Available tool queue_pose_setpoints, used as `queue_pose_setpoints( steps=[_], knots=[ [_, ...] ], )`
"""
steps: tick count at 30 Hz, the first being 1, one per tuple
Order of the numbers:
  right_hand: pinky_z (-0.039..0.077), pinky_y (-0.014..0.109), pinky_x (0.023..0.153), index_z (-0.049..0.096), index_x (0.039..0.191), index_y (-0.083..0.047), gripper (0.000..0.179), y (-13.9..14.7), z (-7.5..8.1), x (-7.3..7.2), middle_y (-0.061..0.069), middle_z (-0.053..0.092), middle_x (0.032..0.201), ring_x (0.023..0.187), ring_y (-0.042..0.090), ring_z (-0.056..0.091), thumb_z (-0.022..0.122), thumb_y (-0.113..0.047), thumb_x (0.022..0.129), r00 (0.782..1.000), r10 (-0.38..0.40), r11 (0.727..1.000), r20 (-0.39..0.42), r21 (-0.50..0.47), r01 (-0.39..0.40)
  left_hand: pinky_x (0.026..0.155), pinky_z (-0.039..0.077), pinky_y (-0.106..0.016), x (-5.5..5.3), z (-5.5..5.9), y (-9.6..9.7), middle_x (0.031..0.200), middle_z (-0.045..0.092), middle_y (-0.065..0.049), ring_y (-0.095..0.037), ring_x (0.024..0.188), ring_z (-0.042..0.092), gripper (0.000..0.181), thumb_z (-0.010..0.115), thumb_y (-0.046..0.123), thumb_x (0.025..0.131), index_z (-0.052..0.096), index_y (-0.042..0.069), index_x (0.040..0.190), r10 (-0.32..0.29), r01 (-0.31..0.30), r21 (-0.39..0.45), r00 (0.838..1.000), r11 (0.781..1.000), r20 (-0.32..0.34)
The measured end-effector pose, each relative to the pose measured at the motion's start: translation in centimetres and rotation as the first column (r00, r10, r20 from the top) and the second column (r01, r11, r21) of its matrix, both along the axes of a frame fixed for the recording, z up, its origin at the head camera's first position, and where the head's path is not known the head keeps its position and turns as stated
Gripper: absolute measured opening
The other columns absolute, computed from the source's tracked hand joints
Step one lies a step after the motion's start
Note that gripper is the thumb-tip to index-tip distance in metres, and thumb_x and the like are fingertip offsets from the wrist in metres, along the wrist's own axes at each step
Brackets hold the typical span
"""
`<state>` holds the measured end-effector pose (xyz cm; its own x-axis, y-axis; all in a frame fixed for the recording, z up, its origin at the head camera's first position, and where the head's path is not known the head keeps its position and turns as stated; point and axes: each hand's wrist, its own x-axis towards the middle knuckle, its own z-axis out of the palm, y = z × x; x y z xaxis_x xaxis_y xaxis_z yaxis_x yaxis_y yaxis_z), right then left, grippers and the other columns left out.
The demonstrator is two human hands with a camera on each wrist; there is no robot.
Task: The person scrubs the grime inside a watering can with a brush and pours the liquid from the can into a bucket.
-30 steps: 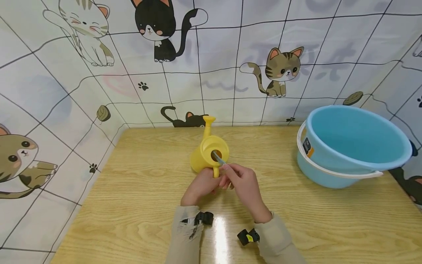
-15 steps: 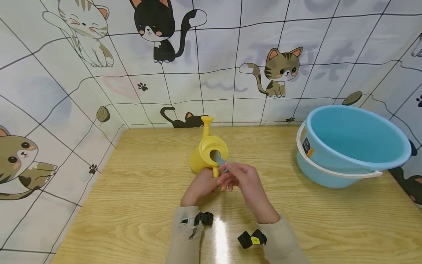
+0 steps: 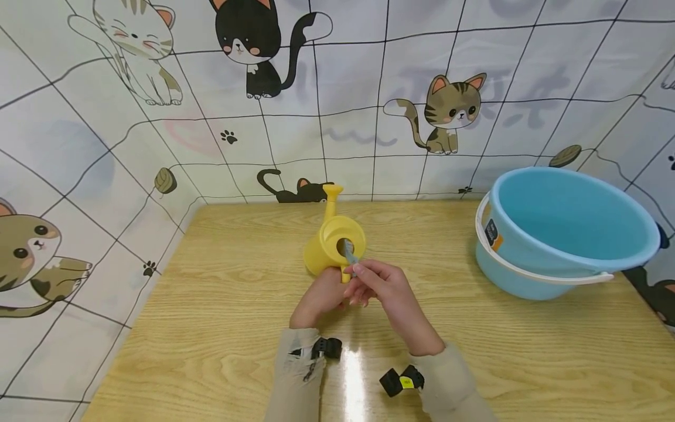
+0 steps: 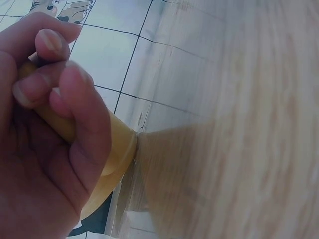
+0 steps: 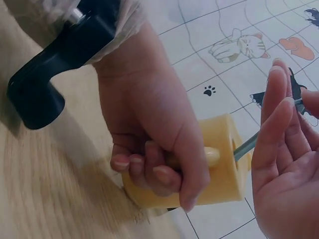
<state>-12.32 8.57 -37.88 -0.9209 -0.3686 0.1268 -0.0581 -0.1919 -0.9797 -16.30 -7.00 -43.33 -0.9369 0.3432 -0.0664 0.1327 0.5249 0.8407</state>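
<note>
A yellow watering can [image 3: 316,257] stands on the table, its spout toward the back wall and its round top opening facing me. My left hand [image 3: 320,298] grips its handle; curled fingers wrap round that yellow handle in both wrist views. Thumb and fingers of my right hand [image 3: 389,293] pinch the upper end of a slim grey-blue stick-like tool [image 3: 350,254] just above the opening. The tool slants down into the can, and its lower end is hidden inside. In the right wrist view, the tool's shaft [image 5: 246,147] runs from the fingertips to the opening.
A large light blue bucket [image 3: 527,287] with a white handle [image 3: 554,278] stands at the right of the wooden table [image 3: 221,351]. Cat-patterned wall covering [image 3: 348,82] encloses the back and both sides.
The tool has changed its slant in the opening, and my right hand has shifted slightly with it. My left hand and the watering can stay almost still.
</note>
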Motion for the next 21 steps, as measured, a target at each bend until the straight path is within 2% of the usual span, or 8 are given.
queue_pose_setpoints(
  steps=[4, 11, 14, 17, 21],
  knots=[
    [0.046, 0.038, 0.053, 0.056, 0.101, 0.009, 0.035, -0.1, -0.4, -0.2, 0.012, 0.063, 0.073, 0.060, 0.025, 0.058, 0.050, -0.024, 0.091, 1.000, -0.015, 0.999, -0.018, 0.051, 0.016, 0.038, 0.042, -0.030, 0.0, 0.0, 0.0, 0.046, 0.046, 0.001, -0.017, 0.036, 0.049, 0.032, 0.053, 0.031, 0.089, 0.059, 0.011, 0.065, 0.001, -0.001, -0.017, 1.000, 1.000, 0.001],
    [0.047, 0.037, 0.053, 0.057, 0.101, 0.007, 0.029, -0.1, 1.0, 0.3, 0.018, 0.061, 0.075, 0.063, 0.030, 0.058, 0.049, -0.019, 0.092, 0.997, -0.071, 0.989, -0.020, 0.131, 0.073, 0.039, 0.043, -0.032, 0.0, 0.0, 0.0, 0.050, 0.046, 0.000, -0.020, 0.037, 0.050, 0.034, 0.052, 0.035, 0.088, 0.056, 0.010, 0.065, 0.015, -0.015, 0.004, 1.000, 1.000, 0.010],
    [0.048, 0.037, 0.054, 0.058, 0.104, 0.006, 0.029, 0.1, 1.2, 0.3, 0.020, 0.061, 0.076, 0.065, 0.034, 0.057, 0.049, -0.019, 0.092, 0.996, -0.085, 0.979, -0.035, 0.181, 0.090, 0.040, 0.044, -0.032, 0.1, 0.0, 0.0, 0.052, 0.046, 0.001, -0.020, 0.038, 0.050, 0.038, 0.051, 0.043, 0.087, 0.055, 0.012, 0.066, 0.010, -0.010, 0.006, 1.000, 1.000, 0.018],
    [0.048, 0.038, 0.055, 0.059, 0.104, 0.002, 0.028, 0.7, 0.9, -0.1, 0.018, 0.062, 0.077, 0.067, 0.034, 0.058, 0.050, -0.021, 0.091, 0.992, -0.113, 0.969, -0.061, 0.213, 0.124, 0.042, 0.044, -0.031, 0.1, 0.0, 0.0, 0.052, 0.047, 0.001, -0.020, 0.040, 0.050, 0.042, 0.052, 0.049, 0.084, 0.055, 0.012, 0.063, 0.010, -0.011, 0.014, 0.999, 1.000, 0.052],
    [0.048, 0.035, 0.055, 0.061, 0.102, -0.003, 0.027, 1.7, -0.4, -1.0, 0.013, 0.063, 0.075, 0.063, 0.027, 0.059, 0.052, -0.025, 0.090, 0.985, -0.149, 0.966, -0.085, 0.201, 0.164, 0.042, 0.043, -0.031, 0.1, 0.0, 0.1, 0.049, 0.045, 0.001, -0.017, 0.041, 0.047, 0.039, 0.055, 0.038, 0.084, 0.050, 0.011, 0.057, 0.008, -0.011, 0.043, 0.997, 0.999, 0.079]
  ],
)
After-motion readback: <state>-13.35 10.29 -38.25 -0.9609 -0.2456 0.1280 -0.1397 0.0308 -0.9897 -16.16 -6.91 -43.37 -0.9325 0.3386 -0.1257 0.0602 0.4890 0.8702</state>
